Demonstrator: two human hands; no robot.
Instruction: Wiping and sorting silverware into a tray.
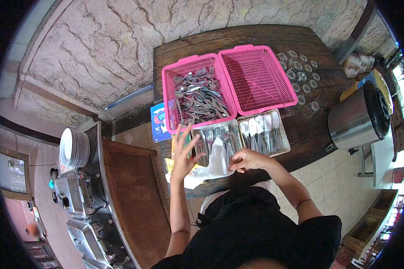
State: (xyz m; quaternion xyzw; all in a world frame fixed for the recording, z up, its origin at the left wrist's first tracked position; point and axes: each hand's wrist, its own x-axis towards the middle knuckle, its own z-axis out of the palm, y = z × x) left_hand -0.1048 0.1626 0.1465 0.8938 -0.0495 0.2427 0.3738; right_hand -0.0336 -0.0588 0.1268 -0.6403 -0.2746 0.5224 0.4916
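My left hand (184, 157) is raised at the left end of a cutlery tray, fingers spread, thumb toward a white cloth (217, 159). That cloth drapes over the tray's front and partly hides the forks. My right hand (248, 160) is closed in a pinch at the cloth's right edge; its fingertips are partly hidden. Forks fill the pale tray (195, 134) between my hands. A second pale tray (283, 145) to its right holds more cutlery, some wrapped in white at the top. Behind them, a pink basket (168, 96) contains a heap of loose cutlery.
Another pink basket (249, 83) stands beside the full one. Several clear glasses (302, 77) sit to its right, near a large steel pot (352, 123) with a black lid. A blue booklet (158, 122) lies at left. Stacked white plates (72, 148) and chafing dishes (71, 197) occupy the side counter.
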